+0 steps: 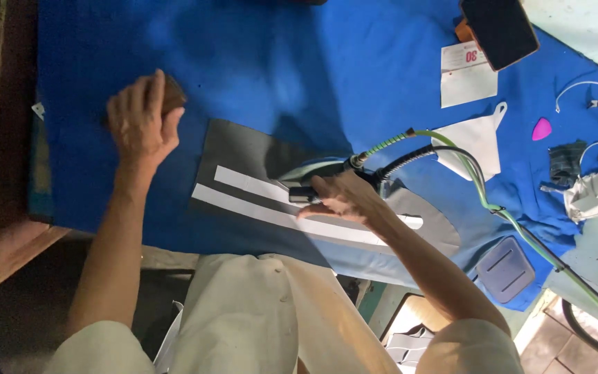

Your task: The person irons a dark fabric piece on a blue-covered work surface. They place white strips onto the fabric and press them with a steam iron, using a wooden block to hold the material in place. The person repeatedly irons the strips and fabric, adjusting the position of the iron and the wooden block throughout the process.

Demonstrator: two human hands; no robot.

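1. my right hand [344, 197] is closed around the handle of a steam iron [313, 181], fingers wrapped over the top; the iron sits flat on the grey fabric piece [240, 149].
2. the grey fabric piece lies on the blue cloth [299, 62] that covers the work table, close to the near edge in front of me.
3. two white strips [257, 201] lie side by side on the grey fabric, running at a slant; the iron rests over the upper strip, and the lower strip passes under my right wrist.
4. my left hand [141, 118] is out to the left on the blue cloth, well apart from the iron, fingers curled over a small brown block [174, 93]. only a corner of the block shows, so i cannot tell how firmly i hold it.
5. a green hose [513, 221] and a black cord [417, 156] leave the back of the iron and trail off to the right across the cloth.
6. further right lie a white fabric cutout [479, 142], a white paper card [466, 83], a pink triangular chalk [541, 129], and a grey-blue pad [505, 270] near the table's edge.
7. a dark flat pad with a brown rim [500, 28] sits at the far right corner.
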